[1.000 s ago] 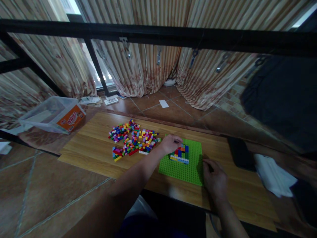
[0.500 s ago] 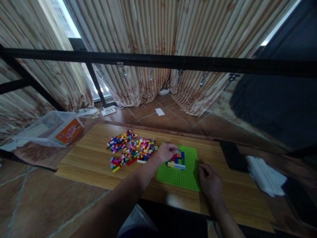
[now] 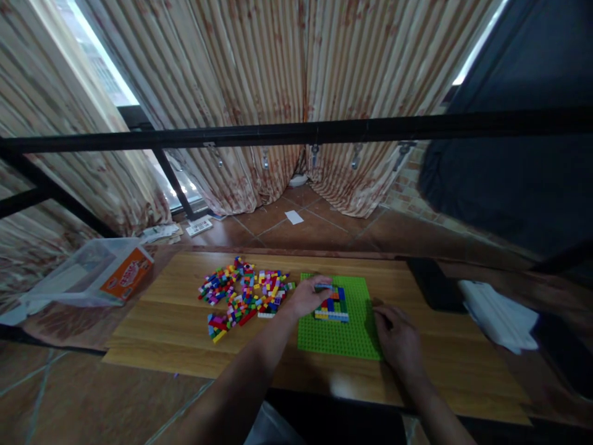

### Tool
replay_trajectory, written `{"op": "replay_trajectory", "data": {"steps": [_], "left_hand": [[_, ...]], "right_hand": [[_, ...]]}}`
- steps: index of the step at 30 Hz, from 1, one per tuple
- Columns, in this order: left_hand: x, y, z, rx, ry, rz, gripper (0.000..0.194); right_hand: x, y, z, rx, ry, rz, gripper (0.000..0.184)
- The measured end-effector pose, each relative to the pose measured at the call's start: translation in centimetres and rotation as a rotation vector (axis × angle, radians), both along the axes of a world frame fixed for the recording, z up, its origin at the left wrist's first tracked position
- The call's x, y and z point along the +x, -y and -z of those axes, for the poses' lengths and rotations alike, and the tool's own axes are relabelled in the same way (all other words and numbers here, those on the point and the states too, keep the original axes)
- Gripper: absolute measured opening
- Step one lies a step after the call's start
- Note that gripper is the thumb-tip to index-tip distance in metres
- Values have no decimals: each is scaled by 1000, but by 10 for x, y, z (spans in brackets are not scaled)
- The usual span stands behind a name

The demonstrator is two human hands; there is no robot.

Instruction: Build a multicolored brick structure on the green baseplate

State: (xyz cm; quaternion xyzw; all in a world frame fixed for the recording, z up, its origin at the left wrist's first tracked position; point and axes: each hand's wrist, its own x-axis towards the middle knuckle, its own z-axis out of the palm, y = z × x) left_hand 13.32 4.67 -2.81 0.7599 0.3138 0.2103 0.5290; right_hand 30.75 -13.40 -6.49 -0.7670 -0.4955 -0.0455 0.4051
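Observation:
A green studded baseplate [image 3: 352, 343] lies on the wooden table, bearing a small structure of coloured building bricks [image 3: 332, 314], with a white and light-blue row along its near side. My left hand [image 3: 309, 298] is over the structure's far left part. Its fingers are closed in a pinch around what looks like a small light-blue brick, mostly hidden by the fingers. At the plate's right edge my right hand [image 3: 399, 334] rests with curled fingers, thumb and forefinger closed on that edge. To the left spreads a pile of loose bricks [image 3: 241, 303] in many colours.
A clear plastic bin [image 3: 92, 266] with an orange label stands beyond the table's left end. Farther right lie a black flat object [image 3: 435, 284] and a white packet [image 3: 498, 315]. A black metal rail [image 3: 278, 131] crosses in front of the curtains.
The camera view has tilted and shifted slightly. My left hand has stayed at the brick structure, its fingers now reaching flatter over the far side. My right hand stays at the plate's edge.

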Motion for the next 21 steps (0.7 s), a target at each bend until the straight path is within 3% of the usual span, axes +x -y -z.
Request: {"op": "replay_trajectory", "data": {"steps": [10,21], "left_hand": [[0,10,-12,22,-24,-49,27],[0,14,-6,141,-4,-57,27]], "right_hand": [[-1,1,-3,5,33,30,30],[1,3,0,-4,22,12,33]]}}
